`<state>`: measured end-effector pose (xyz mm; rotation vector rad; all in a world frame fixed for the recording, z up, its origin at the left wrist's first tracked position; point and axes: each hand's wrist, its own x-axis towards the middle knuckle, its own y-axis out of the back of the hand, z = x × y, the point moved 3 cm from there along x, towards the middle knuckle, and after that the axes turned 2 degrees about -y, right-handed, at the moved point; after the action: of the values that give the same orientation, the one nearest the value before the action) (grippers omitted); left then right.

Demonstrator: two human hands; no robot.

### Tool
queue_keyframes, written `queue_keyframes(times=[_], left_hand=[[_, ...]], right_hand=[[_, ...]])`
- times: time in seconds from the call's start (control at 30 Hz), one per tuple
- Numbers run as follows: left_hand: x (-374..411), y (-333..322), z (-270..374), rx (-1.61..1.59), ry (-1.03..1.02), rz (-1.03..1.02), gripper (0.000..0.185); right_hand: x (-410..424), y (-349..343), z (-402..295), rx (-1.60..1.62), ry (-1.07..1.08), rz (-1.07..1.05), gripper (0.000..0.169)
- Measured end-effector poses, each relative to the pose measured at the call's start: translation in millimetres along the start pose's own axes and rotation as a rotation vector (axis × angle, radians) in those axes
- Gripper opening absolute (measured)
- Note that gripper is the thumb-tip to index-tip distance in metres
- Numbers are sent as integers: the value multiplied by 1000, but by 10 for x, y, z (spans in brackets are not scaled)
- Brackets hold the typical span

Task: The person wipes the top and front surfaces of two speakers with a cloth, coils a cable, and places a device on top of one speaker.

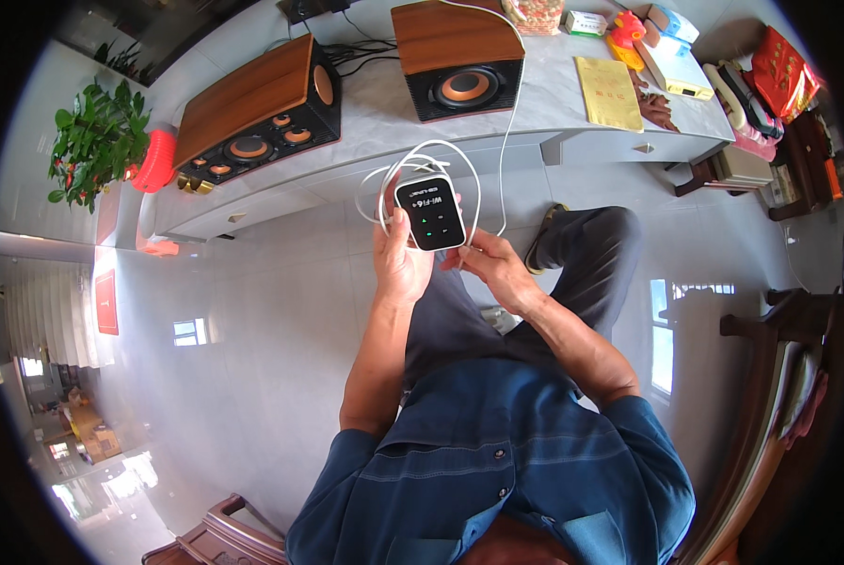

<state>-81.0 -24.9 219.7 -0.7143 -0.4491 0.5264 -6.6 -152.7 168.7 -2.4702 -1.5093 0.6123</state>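
Observation:
My left hand (pixel 402 258) holds a small black-faced portable Wi-Fi router (pixel 430 212) with a white rim, its thumb along the near left edge. Green lights glow on the face, which also bears writing. A white cable (pixel 480 180) loops around and behind the router. Just right of the router's lower corner, my right hand (pixel 496 263) pinches part of the cable between thumb and fingers. From there the cable also runs up past the speaker at the centre of the cabinet. Whether an end is plugged into the router cannot be told.
Along the long grey cabinet (pixel 365 106) stand two wood-topped speakers (pixel 252 106), a potted plant (pixel 100 134) in a red pot, a yellow booklet (pixel 609 93) and a white box (pixel 676 67). A wooden chair (pixel 217 537) is at lower left, a wooden bench (pixel 761 424) at right.

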Motion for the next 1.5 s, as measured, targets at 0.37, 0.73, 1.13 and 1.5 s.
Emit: queue_keyframes(times=[0.37, 0.73, 1.13, 1.5], left_hand=[[-66, -28, -175, -68, 22, 82, 60], [-188, -65, -366, 270, -65, 191, 55], [177, -327, 279, 1424, -132, -597, 85], [136, -197, -54, 1171, 516, -526, 46]], right_hand=[[-106, -27, -314, 339, 99, -75, 68], [-54, 193, -413, 190, 227, 145, 41], [-210, 365, -1007, -906, 87, -127, 37], [-217, 588, -879, -797, 257, -66, 37]])
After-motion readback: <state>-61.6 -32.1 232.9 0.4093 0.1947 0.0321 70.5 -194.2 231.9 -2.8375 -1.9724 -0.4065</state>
